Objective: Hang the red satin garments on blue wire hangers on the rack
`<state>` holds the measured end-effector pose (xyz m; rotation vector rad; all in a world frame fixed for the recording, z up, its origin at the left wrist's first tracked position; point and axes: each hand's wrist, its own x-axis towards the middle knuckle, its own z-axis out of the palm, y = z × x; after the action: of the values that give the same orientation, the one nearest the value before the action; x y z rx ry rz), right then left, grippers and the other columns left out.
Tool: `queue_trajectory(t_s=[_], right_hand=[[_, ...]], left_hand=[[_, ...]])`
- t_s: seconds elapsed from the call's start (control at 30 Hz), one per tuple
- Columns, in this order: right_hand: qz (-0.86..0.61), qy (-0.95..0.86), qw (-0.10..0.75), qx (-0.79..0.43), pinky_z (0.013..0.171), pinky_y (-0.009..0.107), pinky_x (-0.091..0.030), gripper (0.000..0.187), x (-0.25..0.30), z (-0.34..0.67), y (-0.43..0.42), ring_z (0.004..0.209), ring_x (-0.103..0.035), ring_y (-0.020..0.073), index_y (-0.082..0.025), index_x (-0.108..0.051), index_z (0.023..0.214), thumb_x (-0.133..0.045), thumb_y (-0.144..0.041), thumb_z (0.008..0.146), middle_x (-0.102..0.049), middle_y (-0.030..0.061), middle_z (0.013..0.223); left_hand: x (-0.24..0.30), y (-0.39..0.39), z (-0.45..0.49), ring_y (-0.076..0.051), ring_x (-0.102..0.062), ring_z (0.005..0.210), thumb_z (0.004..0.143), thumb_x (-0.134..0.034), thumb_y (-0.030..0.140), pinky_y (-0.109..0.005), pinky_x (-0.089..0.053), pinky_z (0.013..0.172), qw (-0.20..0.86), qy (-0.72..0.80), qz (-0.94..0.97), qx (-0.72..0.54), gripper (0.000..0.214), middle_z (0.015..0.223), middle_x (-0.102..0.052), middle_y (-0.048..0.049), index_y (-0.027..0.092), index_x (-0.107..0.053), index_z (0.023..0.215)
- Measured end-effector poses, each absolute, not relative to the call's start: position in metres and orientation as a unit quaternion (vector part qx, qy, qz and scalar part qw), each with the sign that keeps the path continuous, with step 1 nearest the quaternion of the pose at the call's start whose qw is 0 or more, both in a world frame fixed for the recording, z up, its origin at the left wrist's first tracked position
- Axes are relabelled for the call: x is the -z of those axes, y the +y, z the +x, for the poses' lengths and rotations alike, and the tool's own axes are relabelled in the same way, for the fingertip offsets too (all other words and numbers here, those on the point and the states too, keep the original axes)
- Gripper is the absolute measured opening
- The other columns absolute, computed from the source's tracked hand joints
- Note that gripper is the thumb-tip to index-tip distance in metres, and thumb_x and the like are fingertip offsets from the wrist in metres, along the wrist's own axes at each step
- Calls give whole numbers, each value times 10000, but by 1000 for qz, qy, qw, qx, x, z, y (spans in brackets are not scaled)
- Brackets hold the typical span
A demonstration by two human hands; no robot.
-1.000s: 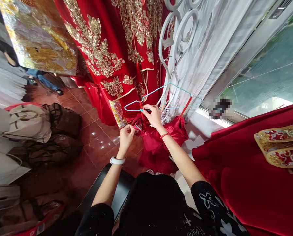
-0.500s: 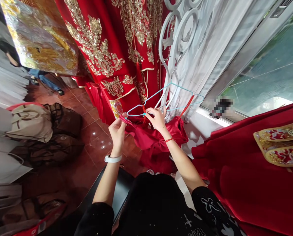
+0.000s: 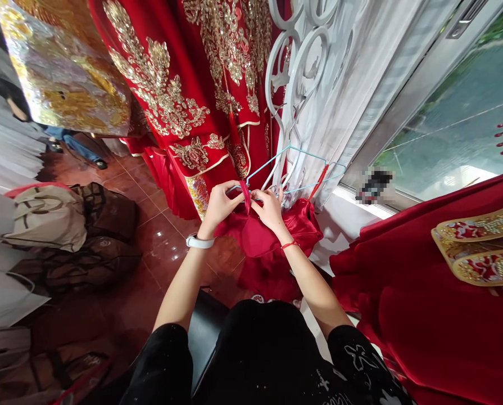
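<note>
A thin light-blue clothes hanger (image 3: 308,153) spans the centre of the frame, its peak upward and its left end partly hidden. Below it droops a glossy crimson satin garment (image 3: 257,239), loosely crumpled, its lower part trailing toward the lower centre. A narrow bright-red strap (image 3: 319,181) slants taut from the garment's right side to the hanger's right arm; a folded crimson fabric band (image 3: 245,197) stands upright at the left end.

Red and gold around my screen

My feed shows a sequined red gown (image 3: 192,73) at eleven o'clock and shiny brocade (image 3: 69,73) at ten. At one, I see a white scrollwork stand (image 3: 294,76) by a pale curtain (image 3: 344,95); at two, a window (image 3: 453,112). Red cloth (image 3: 436,332) spreads at four. At nine, a beige bag (image 3: 53,225) touches a brown bag (image 3: 108,214).
</note>
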<state>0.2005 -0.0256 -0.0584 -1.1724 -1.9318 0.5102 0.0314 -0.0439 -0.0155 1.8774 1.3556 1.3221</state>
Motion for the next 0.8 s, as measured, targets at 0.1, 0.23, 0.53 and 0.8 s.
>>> queue_trajectory(t_s=[0.1,0.23,0.53,0.8], right_hand=[[-461,-762,405,-205,1302,630,-40,107,58,203,-25,1071,-671,281,-302,-734,937,-632,-310,969,-813,8,985],[-404,-745,465,-257,1271,551,-261,138,60,214,-27,1071,-700,247,-274,-713,983,-578,-274,955,-802,29,1066],[-730,-441,483,-195,991,416,-539,405,148,382,-18,990,-687,249,-167,-661,1070,-682,-215,669,-747,113,1048],[-774,-362,379,-355,563,310,-579,53,170,443,-38,505,-637,187,-217,-627,678,-670,-212,709,-609,8,491]], left_hand=[[23,-46,36,-215,-717,931,801,-678,336,-351,-560,921,195,527,677,-476,248,1002,-766,-64,183,-684,996],[24,-49,37,-202,-690,937,784,-661,303,-334,-534,931,169,545,681,-459,306,1039,-736,-47,195,-635,1069],[29,-28,32,-97,-292,533,838,-726,498,-253,-284,562,255,491,663,-504,387,547,-337,76,135,-771,967],[29,-20,27,-77,-180,548,758,-804,510,-251,-151,528,316,466,643,-519,401,549,-259,79,120,-766,847]])
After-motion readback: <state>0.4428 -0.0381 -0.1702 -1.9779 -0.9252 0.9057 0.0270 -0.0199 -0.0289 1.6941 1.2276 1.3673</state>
